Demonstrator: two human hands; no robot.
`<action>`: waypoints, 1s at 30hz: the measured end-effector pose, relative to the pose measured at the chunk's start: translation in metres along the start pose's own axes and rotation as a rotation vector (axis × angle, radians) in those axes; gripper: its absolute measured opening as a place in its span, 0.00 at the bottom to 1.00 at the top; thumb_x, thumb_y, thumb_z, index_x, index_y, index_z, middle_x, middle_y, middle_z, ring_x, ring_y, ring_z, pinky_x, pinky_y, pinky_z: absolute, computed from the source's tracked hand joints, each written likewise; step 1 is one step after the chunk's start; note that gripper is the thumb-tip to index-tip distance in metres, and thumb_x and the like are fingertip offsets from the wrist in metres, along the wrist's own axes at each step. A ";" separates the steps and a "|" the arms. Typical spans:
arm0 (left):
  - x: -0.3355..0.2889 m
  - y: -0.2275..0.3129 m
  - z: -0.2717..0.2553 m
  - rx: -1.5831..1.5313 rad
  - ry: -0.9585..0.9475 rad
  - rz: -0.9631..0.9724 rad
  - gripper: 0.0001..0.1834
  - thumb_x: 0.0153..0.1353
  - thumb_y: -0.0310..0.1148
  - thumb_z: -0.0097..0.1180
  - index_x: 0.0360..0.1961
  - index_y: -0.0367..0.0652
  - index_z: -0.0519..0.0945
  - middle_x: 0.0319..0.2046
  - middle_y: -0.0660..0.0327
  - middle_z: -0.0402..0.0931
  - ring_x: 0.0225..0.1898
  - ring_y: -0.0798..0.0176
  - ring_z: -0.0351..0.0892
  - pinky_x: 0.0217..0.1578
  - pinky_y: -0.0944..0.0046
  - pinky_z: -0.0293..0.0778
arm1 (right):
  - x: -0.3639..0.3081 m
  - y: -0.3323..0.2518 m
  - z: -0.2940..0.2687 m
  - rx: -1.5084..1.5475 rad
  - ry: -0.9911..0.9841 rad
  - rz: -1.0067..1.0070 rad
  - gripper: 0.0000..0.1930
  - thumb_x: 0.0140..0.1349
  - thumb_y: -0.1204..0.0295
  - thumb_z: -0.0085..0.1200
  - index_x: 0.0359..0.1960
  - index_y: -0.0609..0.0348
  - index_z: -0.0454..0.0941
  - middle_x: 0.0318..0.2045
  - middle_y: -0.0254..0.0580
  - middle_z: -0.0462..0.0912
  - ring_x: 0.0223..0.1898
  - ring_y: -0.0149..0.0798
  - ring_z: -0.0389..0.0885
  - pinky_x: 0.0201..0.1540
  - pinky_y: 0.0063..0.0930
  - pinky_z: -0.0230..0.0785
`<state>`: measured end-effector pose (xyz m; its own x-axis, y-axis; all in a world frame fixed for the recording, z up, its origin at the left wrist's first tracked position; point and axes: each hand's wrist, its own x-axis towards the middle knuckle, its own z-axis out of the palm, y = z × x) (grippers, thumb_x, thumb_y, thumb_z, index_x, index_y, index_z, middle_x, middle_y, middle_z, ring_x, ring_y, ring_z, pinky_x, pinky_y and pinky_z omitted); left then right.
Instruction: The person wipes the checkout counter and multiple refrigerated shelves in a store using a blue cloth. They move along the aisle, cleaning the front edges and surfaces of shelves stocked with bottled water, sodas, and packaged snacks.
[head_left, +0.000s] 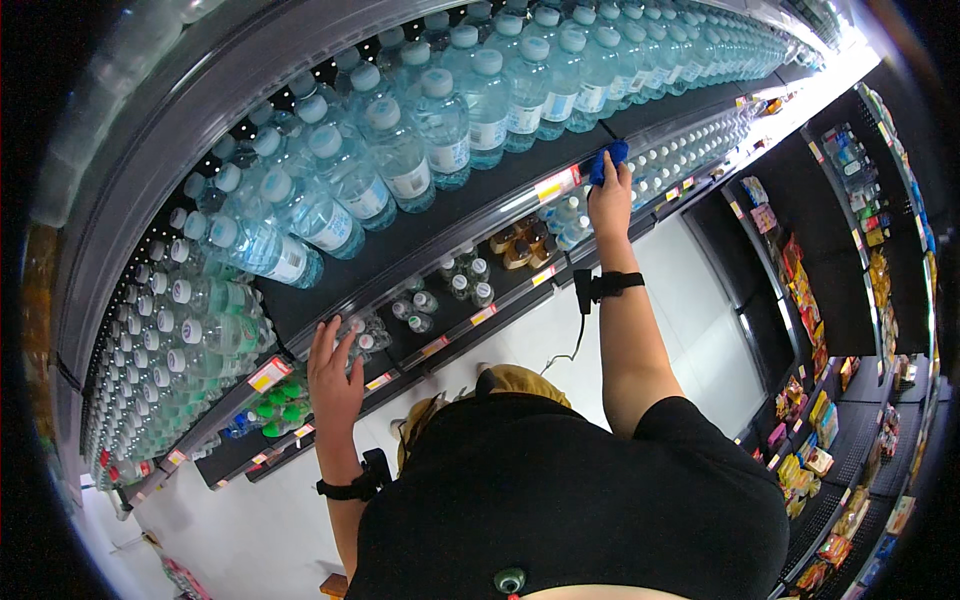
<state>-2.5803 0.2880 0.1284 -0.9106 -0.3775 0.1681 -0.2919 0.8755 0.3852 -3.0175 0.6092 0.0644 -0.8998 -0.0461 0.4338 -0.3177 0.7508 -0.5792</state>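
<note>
In the head view I have a bare strip of dark shelf between the clear water bottles and the front rail, which slants up to the right. Below the rail, the lower shelf with its small bottles sits close in, and white floor opens to the right. The blue cloth is at the rail, just right of a red-and-yellow price label. It is a bunched wad, slightly longer along a line tilting up and right, away from my right hand, whose fingers are closed around it. My left hand is spread loosely, with nothing visible in it, its fingertips by the rail's left end; I can't tell if they touch. The right fingers hide part of the cloth, its underside is unseen, and the distant bottles blur into glare.
</note>
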 end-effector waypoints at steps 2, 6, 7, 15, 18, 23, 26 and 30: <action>0.000 0.002 0.000 0.001 0.000 -0.019 0.23 0.62 0.24 0.63 0.60 0.44 0.83 0.74 0.60 0.68 0.76 0.43 0.63 0.72 0.45 0.64 | 0.004 0.006 0.001 0.020 -0.004 0.040 0.33 0.62 0.81 0.55 0.73 0.53 0.71 0.70 0.64 0.69 0.67 0.67 0.73 0.68 0.49 0.70; 0.000 0.001 0.001 0.016 0.018 -0.008 0.22 0.60 0.24 0.64 0.58 0.43 0.84 0.74 0.61 0.68 0.76 0.44 0.63 0.72 0.46 0.64 | 0.001 0.010 0.005 0.075 0.063 0.103 0.31 0.63 0.81 0.51 0.70 0.53 0.74 0.68 0.61 0.73 0.65 0.64 0.76 0.68 0.46 0.69; 0.000 0.000 0.001 0.011 0.014 -0.007 0.22 0.61 0.25 0.64 0.58 0.43 0.84 0.74 0.62 0.68 0.76 0.44 0.63 0.72 0.45 0.64 | -0.002 0.011 0.005 0.091 0.040 0.106 0.31 0.63 0.81 0.51 0.70 0.53 0.75 0.68 0.62 0.74 0.65 0.64 0.76 0.68 0.46 0.70; 0.000 -0.009 -0.004 0.040 -0.074 -0.010 0.18 0.67 0.28 0.64 0.58 0.44 0.85 0.76 0.64 0.66 0.78 0.48 0.60 0.73 0.42 0.62 | -0.104 -0.071 0.005 0.387 -0.166 0.036 0.34 0.61 0.86 0.51 0.71 0.51 0.73 0.63 0.61 0.80 0.64 0.61 0.79 0.67 0.46 0.71; 0.002 -0.009 -0.013 0.059 -0.119 -0.001 0.18 0.67 0.29 0.64 0.58 0.44 0.85 0.76 0.65 0.66 0.77 0.49 0.61 0.73 0.41 0.61 | -0.145 -0.109 0.000 0.553 -0.348 0.006 0.31 0.63 0.86 0.49 0.69 0.53 0.75 0.61 0.57 0.83 0.63 0.54 0.81 0.66 0.37 0.71; -0.003 -0.018 -0.023 0.018 -0.125 0.024 0.18 0.70 0.31 0.62 0.59 0.46 0.84 0.73 0.63 0.70 0.77 0.49 0.62 0.72 0.42 0.62 | -0.172 -0.162 -0.025 1.171 -0.941 0.459 0.19 0.77 0.75 0.49 0.67 0.62 0.76 0.59 0.46 0.85 0.59 0.42 0.84 0.63 0.34 0.74; -0.009 -0.030 -0.025 -0.138 -0.092 0.004 0.20 0.70 0.32 0.62 0.62 0.48 0.83 0.70 0.59 0.74 0.75 0.47 0.64 0.70 0.46 0.65 | -0.182 -0.189 -0.039 1.544 -1.022 0.759 0.20 0.76 0.70 0.52 0.65 0.65 0.75 0.57 0.49 0.85 0.60 0.46 0.84 0.64 0.45 0.78; -0.007 -0.010 -0.038 -0.713 -0.143 -0.078 0.21 0.75 0.36 0.59 0.66 0.43 0.80 0.59 0.55 0.83 0.62 0.55 0.80 0.63 0.58 0.71 | -0.195 -0.213 -0.048 1.730 -1.036 0.834 0.22 0.75 0.70 0.52 0.66 0.66 0.74 0.59 0.52 0.84 0.60 0.53 0.85 0.64 0.56 0.78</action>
<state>-2.5597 0.2702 0.1574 -0.9385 -0.3449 0.0146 -0.1403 0.4197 0.8967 -2.7599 0.4895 0.1364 -0.5438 -0.7994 -0.2553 0.7755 -0.3624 -0.5170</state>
